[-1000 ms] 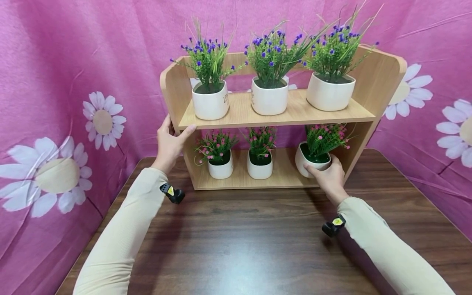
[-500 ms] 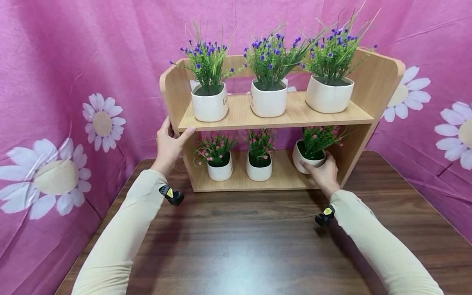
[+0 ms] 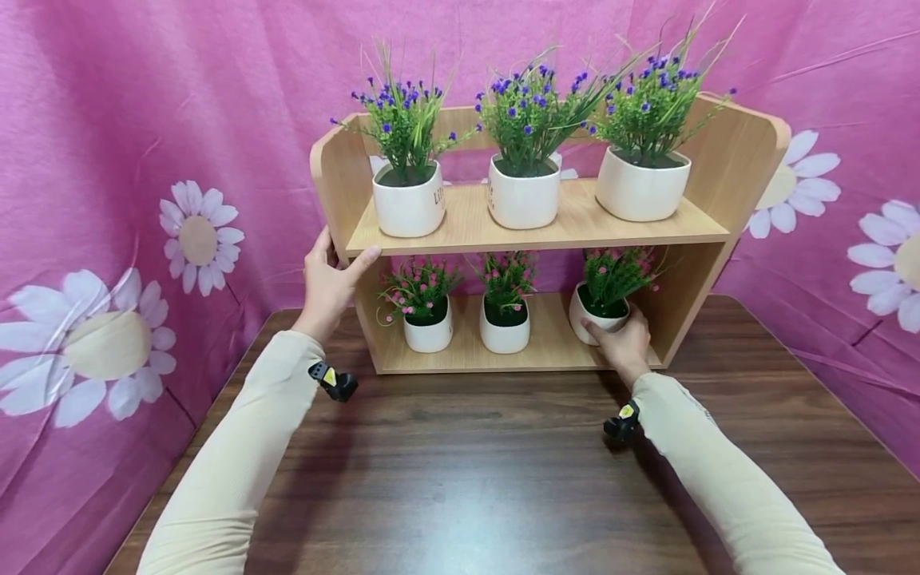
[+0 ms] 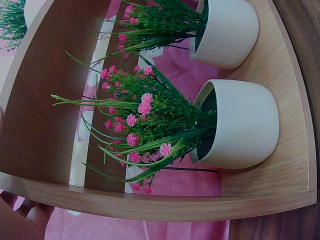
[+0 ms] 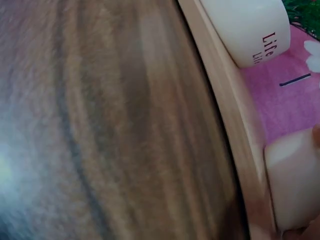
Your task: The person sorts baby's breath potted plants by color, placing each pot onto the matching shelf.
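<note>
On the lower board of a wooden two-tier shelf [image 3: 546, 237], my right hand [image 3: 625, 343] grips a white flowerpot [image 3: 579, 321] with pink flowers, thumb across its front. In the right wrist view this pot [image 5: 295, 182] sits by the shelf's front edge; only bits of the fingers show. My left hand [image 3: 327, 291] holds the shelf's left side panel, thumb at the front of the upper board and fingers behind the panel. Two more pink-flowered pots, a left one [image 3: 428, 333] and a middle one [image 3: 505, 335], stand on the lower board.
Three white pots with purple flowers stand on the upper board: left [image 3: 408, 208], middle [image 3: 525, 200] and right [image 3: 642, 192]. The shelf rests on a dark wooden table [image 3: 460, 447]. A pink cloth [image 3: 244, 104] with printed daisies hangs behind and at both sides.
My right hand has moved left with the pink-flowered pot, which now sits lower and less tilted, farther from the right side panel. The left hand has stayed on the shelf.
</note>
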`<state>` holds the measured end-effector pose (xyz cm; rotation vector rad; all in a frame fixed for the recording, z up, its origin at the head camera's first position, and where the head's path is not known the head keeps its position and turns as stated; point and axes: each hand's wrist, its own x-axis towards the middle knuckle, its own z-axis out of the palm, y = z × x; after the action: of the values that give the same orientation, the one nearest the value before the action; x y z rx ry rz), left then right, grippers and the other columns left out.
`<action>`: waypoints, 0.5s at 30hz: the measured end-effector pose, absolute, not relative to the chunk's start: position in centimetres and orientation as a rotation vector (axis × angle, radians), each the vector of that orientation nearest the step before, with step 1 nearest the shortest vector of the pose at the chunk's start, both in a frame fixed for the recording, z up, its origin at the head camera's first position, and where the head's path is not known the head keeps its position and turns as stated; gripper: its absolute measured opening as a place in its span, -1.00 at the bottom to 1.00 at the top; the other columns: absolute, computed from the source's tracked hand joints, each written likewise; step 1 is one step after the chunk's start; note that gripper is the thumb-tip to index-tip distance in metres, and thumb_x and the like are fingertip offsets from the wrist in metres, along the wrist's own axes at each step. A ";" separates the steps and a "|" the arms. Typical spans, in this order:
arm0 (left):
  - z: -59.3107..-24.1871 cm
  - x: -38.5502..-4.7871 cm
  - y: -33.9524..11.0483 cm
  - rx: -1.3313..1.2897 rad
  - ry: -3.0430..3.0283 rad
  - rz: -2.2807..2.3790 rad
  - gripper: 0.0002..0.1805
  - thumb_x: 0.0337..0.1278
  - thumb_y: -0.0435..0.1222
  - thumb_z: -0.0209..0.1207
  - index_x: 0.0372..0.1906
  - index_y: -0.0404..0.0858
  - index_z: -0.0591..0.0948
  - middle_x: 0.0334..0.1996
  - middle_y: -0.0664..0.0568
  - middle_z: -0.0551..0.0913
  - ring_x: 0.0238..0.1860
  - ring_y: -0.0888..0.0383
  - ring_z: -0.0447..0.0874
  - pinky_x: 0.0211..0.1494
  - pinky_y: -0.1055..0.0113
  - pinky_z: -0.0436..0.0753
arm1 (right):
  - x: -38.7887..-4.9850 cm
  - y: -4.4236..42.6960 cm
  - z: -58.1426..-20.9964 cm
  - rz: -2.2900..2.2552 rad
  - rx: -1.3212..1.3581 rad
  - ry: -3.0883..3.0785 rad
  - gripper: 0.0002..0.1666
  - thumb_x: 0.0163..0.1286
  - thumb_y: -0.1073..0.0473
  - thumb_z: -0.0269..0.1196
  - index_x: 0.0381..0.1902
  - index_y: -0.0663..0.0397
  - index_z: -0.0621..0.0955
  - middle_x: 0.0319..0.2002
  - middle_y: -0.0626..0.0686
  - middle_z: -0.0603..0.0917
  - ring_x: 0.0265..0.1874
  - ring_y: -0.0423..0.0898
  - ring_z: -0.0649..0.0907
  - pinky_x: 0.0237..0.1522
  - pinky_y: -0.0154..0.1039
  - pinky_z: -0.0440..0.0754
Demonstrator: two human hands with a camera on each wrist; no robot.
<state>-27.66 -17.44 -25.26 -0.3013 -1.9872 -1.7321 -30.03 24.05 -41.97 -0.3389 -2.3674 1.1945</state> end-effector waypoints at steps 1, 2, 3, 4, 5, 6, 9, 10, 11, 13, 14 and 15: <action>-25.3 -27.6 -17.4 -0.302 -1.989 -1.732 -0.28 0.03 -0.38 0.33 0.34 -0.36 0.33 0.20 -0.28 0.49 0.17 0.06 0.48 0.25 0.26 0.49 | -30.0 24.1 -42.1 1.194 -0.345 -2.369 0.00 0.09 0.02 0.43 0.33 0.42 0.23 0.19 0.45 0.39 0.22 0.33 0.36 0.32 0.13 0.24; -25.2 -27.6 -17.4 -0.301 -1.990 -1.733 -0.27 0.03 -0.38 0.33 0.35 -0.36 0.33 0.20 -0.28 0.49 0.17 0.06 0.48 0.25 0.25 0.49 | -30.0 24.1 -42.2 1.193 -0.348 -2.369 0.01 0.10 0.02 0.43 0.33 0.42 0.23 0.19 0.45 0.39 0.22 0.32 0.36 0.31 0.13 0.25; -25.2 -27.6 -17.4 -0.302 -1.988 -1.737 -0.28 0.03 -0.38 0.33 0.35 -0.36 0.33 0.20 -0.28 0.48 0.17 0.06 0.48 0.26 0.25 0.49 | -30.0 24.2 -42.3 1.191 -0.349 -2.371 0.01 0.10 0.01 0.43 0.33 0.42 0.22 0.19 0.45 0.39 0.22 0.32 0.36 0.31 0.13 0.25; -25.2 -27.6 -17.4 -0.303 -1.987 -1.739 -0.27 0.04 -0.38 0.33 0.35 -0.36 0.33 0.21 -0.28 0.48 0.17 0.05 0.47 0.26 0.25 0.49 | -30.0 24.2 -42.3 1.187 -0.347 -2.373 0.01 0.10 0.00 0.42 0.34 0.42 0.22 0.19 0.45 0.39 0.22 0.32 0.36 0.31 0.13 0.25; -25.2 -27.6 -17.4 -0.304 -1.983 -1.743 -0.27 0.04 -0.38 0.33 0.35 -0.35 0.33 0.21 -0.28 0.48 0.17 0.05 0.47 0.26 0.25 0.49 | -30.0 24.2 -42.3 1.183 -0.345 -2.375 0.01 0.11 0.00 0.42 0.34 0.42 0.22 0.19 0.45 0.39 0.22 0.32 0.36 0.31 0.13 0.25; -25.2 -27.7 -17.4 -0.307 -1.979 -1.746 -0.27 0.03 -0.38 0.33 0.35 -0.35 0.33 0.21 -0.28 0.48 0.17 0.05 0.48 0.26 0.24 0.49 | -30.0 24.2 -42.4 1.181 -0.342 -2.376 0.02 0.11 -0.01 0.42 0.34 0.42 0.21 0.19 0.46 0.38 0.22 0.32 0.35 0.31 0.13 0.25; -25.3 -27.7 -17.4 -0.309 -1.973 -1.750 -0.27 0.03 -0.39 0.33 0.35 -0.35 0.33 0.20 -0.28 0.48 0.17 0.05 0.48 0.25 0.24 0.50 | -30.0 24.2 -42.4 1.176 -0.343 -2.388 0.03 0.12 -0.01 0.41 0.35 0.42 0.19 0.20 0.46 0.37 0.23 0.32 0.35 0.32 0.13 0.24; -25.3 -27.7 -17.4 -0.310 -1.973 -1.747 -0.27 0.03 -0.39 0.33 0.35 -0.35 0.33 0.20 -0.28 0.49 0.16 0.05 0.48 0.24 0.24 0.50 | -30.0 24.2 -42.4 1.178 -0.344 -2.389 0.03 0.13 -0.01 0.41 0.36 0.41 0.19 0.20 0.46 0.37 0.23 0.32 0.35 0.32 0.13 0.24; -25.3 -27.7 -17.4 -0.309 -1.973 -1.744 -0.27 0.03 -0.39 0.33 0.35 -0.35 0.33 0.20 -0.28 0.49 0.16 0.05 0.49 0.24 0.25 0.50 | -30.0 24.2 -42.4 1.180 -0.344 -2.388 0.03 0.13 -0.01 0.41 0.36 0.41 0.18 0.20 0.46 0.37 0.24 0.32 0.34 0.33 0.13 0.23; -25.3 -27.6 -17.4 -0.306 -1.976 -1.741 -0.27 0.03 -0.39 0.33 0.35 -0.36 0.33 0.20 -0.28 0.49 0.16 0.05 0.48 0.24 0.25 0.50 | -29.9 24.2 -42.4 1.182 -0.342 -2.391 0.04 0.13 -0.02 0.41 0.37 0.40 0.17 0.21 0.46 0.37 0.24 0.33 0.34 0.33 0.14 0.23; -25.3 -27.6 -17.4 -0.306 -1.977 -1.739 -0.27 0.03 -0.39 0.33 0.35 -0.36 0.33 0.20 -0.28 0.48 0.17 0.05 0.48 0.25 0.25 0.50 | -29.9 24.2 -42.4 1.187 -0.337 -2.384 0.04 0.13 -0.02 0.41 0.37 0.40 0.18 0.21 0.46 0.37 0.24 0.33 0.34 0.33 0.14 0.22; -25.3 -27.6 -17.4 -0.305 -1.977 -1.738 -0.27 0.03 -0.39 0.33 0.35 -0.36 0.33 0.20 -0.28 0.48 0.17 0.05 0.48 0.25 0.25 0.50 | -29.9 24.2 -42.4 1.188 -0.332 -2.378 0.04 0.12 -0.02 0.41 0.37 0.41 0.18 0.20 0.47 0.37 0.24 0.34 0.34 0.33 0.14 0.22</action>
<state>-27.63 -17.37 -25.33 -0.3047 -1.9769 -1.7382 -29.85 24.20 -42.45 -0.3323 -2.3783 1.1884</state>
